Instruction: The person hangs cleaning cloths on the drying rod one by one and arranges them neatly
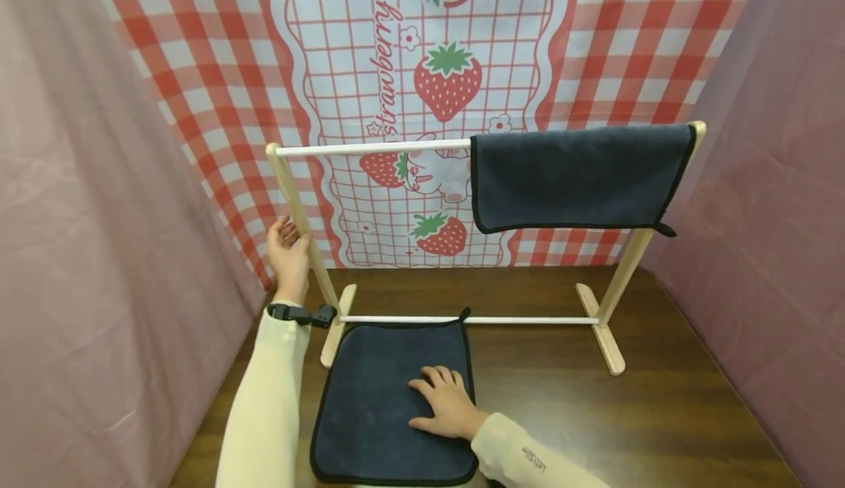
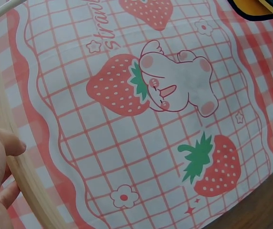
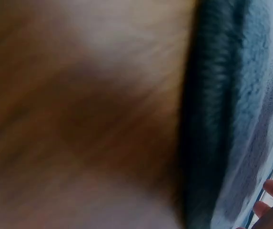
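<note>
My left hand point(image 1: 289, 257) is at the left wooden post point(image 1: 300, 213) of a towel rack, with the thumb on one side and fingers on the other; the left wrist view shows the thumb point(image 2: 13, 144) against the wood. A dark grey towel point(image 1: 376, 400) with black edging and a corner loop lies spread flat on the table before the rack. On its right part rests my right hand point(image 1: 449, 403), palm down with the fingers spread. Over the right half of the rack's white top bar point(image 1: 376, 148) hangs a second dark grey towel point(image 1: 581, 180).
The rack's right foot point(image 1: 601, 330) and lower white bar point(image 1: 528, 320) stand on the brown wooden table point(image 1: 541, 407). Behind it hangs a red checked strawberry cloth point(image 1: 442, 253). Pink curtains point(image 1: 119, 290) close off both sides. The hanging towel's underside looks yellow point(image 2: 257, 8).
</note>
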The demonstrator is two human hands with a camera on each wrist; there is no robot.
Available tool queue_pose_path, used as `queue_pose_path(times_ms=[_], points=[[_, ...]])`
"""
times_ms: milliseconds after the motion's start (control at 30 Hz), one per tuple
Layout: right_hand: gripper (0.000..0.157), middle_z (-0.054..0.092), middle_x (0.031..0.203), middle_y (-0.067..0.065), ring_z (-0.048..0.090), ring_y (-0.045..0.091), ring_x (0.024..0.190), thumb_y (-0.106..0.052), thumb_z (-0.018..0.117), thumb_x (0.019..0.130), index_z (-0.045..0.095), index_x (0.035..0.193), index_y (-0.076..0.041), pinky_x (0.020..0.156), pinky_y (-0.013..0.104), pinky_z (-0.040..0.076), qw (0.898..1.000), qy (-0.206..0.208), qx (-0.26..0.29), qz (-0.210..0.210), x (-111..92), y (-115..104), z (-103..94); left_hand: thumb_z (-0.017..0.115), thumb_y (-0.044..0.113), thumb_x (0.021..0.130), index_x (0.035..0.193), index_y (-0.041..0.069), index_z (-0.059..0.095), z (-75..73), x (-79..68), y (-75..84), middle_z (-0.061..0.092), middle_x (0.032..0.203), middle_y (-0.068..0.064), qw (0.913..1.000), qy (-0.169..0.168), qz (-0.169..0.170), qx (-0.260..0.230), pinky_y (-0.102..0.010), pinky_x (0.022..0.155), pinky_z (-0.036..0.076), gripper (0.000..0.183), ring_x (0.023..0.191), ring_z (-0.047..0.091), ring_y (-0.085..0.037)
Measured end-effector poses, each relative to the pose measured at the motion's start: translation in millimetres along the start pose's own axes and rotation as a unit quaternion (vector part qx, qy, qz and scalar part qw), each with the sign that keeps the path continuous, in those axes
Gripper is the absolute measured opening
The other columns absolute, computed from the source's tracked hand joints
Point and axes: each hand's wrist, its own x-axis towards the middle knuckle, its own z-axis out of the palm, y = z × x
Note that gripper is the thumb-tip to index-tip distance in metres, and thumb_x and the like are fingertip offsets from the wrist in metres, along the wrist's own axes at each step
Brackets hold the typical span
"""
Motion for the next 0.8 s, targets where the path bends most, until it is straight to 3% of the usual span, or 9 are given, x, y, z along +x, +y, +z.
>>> queue_pose_path(times_ms=[133,300,500,800], points=[[0.073,0.037,0.151,0.016,0.034,0.041,0.136,-0.066,0.062,0.086,0.051,0.145,-0.024,0.105,0.068,0.029,1.0,-0.025,-0.007,0.003,9.6,-3.0,4.0,0.06,-0.021,0.082,0.122,-0.009,0.058,-0.3,1.7,0.4,0.06,0.102,-0.004,0.9996,0.027,0.013,0.0,-0.028,0.089,0.05,0.042,0.093,0.057,-0.013],[0.079,0.029,0.158,0.014,0.028,0.043,0.141,-0.072,0.061,0.083,0.048,0.148,-0.03,0.107,0.072,0.024,0.998,-0.053,-0.029,0.004,19.1,-3.1,5.9,0.06,-0.023,0.079,0.105,-0.009,0.061,-1.1,4.3,0.1,0.059,0.087,0.002,0.9985,0.035,0.042,0.008,-0.023,0.081,0.049,0.03,0.082,0.057,-0.009],[0.082,0.026,0.16,0.015,0.025,0.045,0.142,-0.073,0.062,0.081,0.044,0.151,-0.032,0.107,0.074,0.021,0.997,-0.069,-0.016,0.021,20.4,0.6,5.9,0.063,-0.021,0.08,0.109,-0.011,0.061,-1.5,5.7,0.5,0.061,0.088,0.003,0.998,0.027,0.049,0.028,-0.023,0.082,0.05,0.031,0.082,0.058,-0.007],[0.083,0.031,0.157,0.012,0.029,0.042,0.139,-0.075,0.062,0.08,0.045,0.15,-0.034,0.104,0.073,0.024,0.998,-0.06,-0.017,0.026,21.4,3.7,9.8,0.065,-0.016,0.082,0.12,-0.008,0.061,-3.4,5.5,1.0,0.064,0.092,-0.005,0.998,0.016,0.024,0.056,-0.027,0.087,0.053,0.038,0.086,0.06,-0.009]])
